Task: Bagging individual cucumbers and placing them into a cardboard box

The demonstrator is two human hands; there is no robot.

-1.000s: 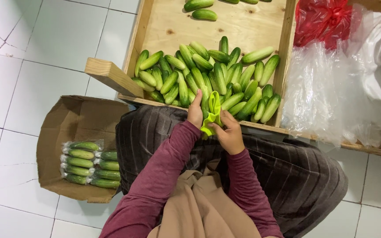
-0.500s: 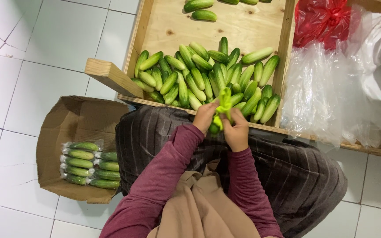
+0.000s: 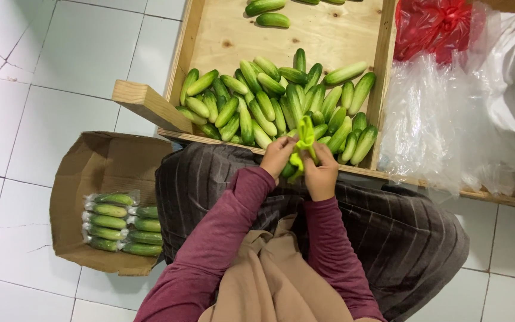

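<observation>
Green strip [image 3: 303,143] pinched between both hands at frame centre.
Left hand [image 3: 277,156] and right hand [image 3: 321,174] meet with bent wrists, fingers closed on it, beside the cucumbers [image 3: 269,101] in the wooden crate [image 3: 210,36].

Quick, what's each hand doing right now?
Left hand: closed on the bright green strip, lower part.
Right hand: closed on the same green strip, beside the left.

crate [image 3: 305,36]: bare matt wood | cucumbers [image 3: 269,98]: smooth, glossy | box [image 3: 90,173]: matt cardboard | bags [image 3: 448,113]: crinkled glossy plastic | floor [image 3: 61,48]: glazed tile
</observation>
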